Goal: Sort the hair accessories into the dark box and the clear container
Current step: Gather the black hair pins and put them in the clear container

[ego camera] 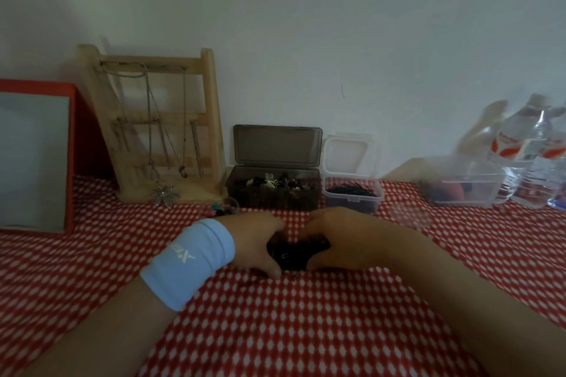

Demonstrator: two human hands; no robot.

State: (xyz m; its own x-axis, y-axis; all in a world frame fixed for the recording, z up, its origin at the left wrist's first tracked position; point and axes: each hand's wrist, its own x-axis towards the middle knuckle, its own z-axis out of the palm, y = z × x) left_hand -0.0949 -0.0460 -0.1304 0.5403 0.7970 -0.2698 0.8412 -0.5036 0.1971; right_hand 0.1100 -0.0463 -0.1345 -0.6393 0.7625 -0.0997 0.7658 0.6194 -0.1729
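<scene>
Open lids of dark box and clear container leave tops reachable.

Dim, flat, bluish light throughout. Clear plastic water bottles at the right edge are smeared and bent; the pale wall darkens toward the upper left.

Dark hair accessories: small heap on cloth, cupped between both hands. Dark box, lid upright, mixed pieces inside, just beyond the cupped heap. Clear container, lid up, black pins inside, beyond-right.
</scene>
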